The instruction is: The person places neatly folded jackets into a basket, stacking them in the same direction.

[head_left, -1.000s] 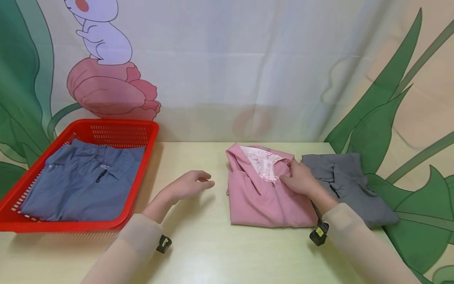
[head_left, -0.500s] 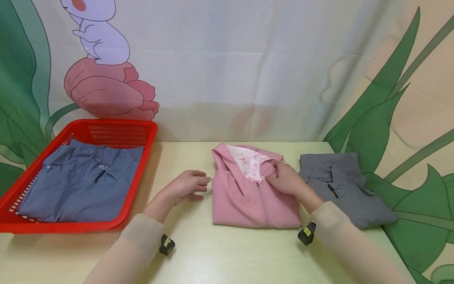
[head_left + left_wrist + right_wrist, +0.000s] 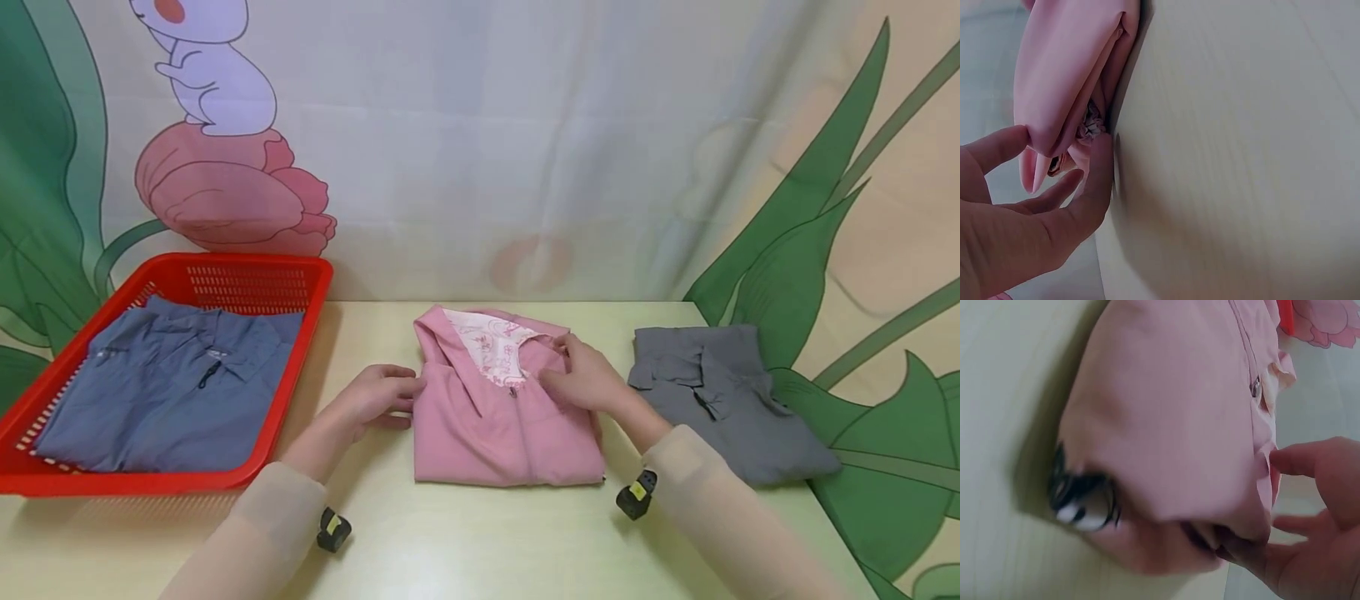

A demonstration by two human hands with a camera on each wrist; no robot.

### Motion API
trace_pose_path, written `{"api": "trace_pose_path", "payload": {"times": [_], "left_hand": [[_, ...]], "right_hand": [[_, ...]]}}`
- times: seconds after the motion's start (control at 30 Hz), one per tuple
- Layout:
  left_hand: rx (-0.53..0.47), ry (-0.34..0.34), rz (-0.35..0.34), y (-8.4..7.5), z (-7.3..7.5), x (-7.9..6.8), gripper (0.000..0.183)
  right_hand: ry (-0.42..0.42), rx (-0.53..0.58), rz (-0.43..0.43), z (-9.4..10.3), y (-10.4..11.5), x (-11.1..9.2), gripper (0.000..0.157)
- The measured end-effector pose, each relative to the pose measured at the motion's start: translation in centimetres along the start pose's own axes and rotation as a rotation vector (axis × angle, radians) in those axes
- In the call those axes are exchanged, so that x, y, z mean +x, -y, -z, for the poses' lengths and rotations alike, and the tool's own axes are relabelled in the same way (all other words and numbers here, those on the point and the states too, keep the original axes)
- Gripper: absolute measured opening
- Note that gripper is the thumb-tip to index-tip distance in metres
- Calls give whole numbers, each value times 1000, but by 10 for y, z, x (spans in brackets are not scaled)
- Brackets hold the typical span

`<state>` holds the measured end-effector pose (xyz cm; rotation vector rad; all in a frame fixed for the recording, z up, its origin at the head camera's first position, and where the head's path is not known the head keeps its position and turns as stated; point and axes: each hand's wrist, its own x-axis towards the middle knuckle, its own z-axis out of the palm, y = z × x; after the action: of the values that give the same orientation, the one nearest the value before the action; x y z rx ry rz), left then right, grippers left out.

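Note:
A folded pink hooded jacket (image 3: pixel 480 425) with a white printed lining and a zip lies on the table between my hands. My right hand (image 3: pixel 581 375) grips its right side near the neck opening. In the right wrist view, fingers (image 3: pixel 1244 553) reach under the fold while the thumb lies at the upper edge; a black-and-white print (image 3: pixel 1088 503) shows on the cloth. At the jacket's left edge is my left hand (image 3: pixel 378 396), fingers spread and relaxed. The left wrist view shows its fingertips (image 3: pixel 1016 137) touching the folded edge, one low beside the table.
On the left stands a red plastic basket (image 3: pixel 296 375) holding a folded blue-grey garment (image 3: pixel 172 392) with a black zip pull. A folded dark grey garment (image 3: pixel 727 408) lies to the right on the table (image 3: pixel 480 542). A printed curtain (image 3: pixel 450 167) hangs behind the table's back edge.
The pink jacket has slid left across the table with my right hand on it, away from the grey garment. My left hand, apart from the jacket before, now touches its left edge.

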<state>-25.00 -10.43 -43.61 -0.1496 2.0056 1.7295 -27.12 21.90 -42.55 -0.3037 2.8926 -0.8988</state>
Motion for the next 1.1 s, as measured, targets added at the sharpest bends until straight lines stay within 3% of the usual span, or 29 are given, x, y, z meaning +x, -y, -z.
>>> {"api": "trace_pose_path", "payload": {"times": [0.17, 0.27, 0.4, 0.57, 0.73, 0.8, 1.03, 1.1], "left_hand": [[-7, 6, -8, -1, 3, 0, 63], [4, 26, -15, -2, 3, 0, 63], [-2, 58, -3, -2, 5, 2, 64], [-35, 116, -4, 6, 6, 14, 66], [-100, 140, 17, 24, 9, 41, 47], [-129, 135, 17, 28, 7, 46, 41], [-121, 69, -38, 1, -14, 18, 58], [-112, 66, -50, -3, -16, 17, 60]], "right_hand": [[-25, 36, -121, 15, -9, -9, 74], [37, 3, -223, 22, -15, -15, 74], [115, 15, -268, 23, -19, -20, 70], [105, 256, -333, 15, -24, -18, 72], [85, 508, -420, 9, -33, -10, 72], [100, 579, -446, 8, -36, -9, 69], [131, 670, -450, 9, -39, -10, 60], [132, 666, -438, 10, -39, -9, 59]]}}
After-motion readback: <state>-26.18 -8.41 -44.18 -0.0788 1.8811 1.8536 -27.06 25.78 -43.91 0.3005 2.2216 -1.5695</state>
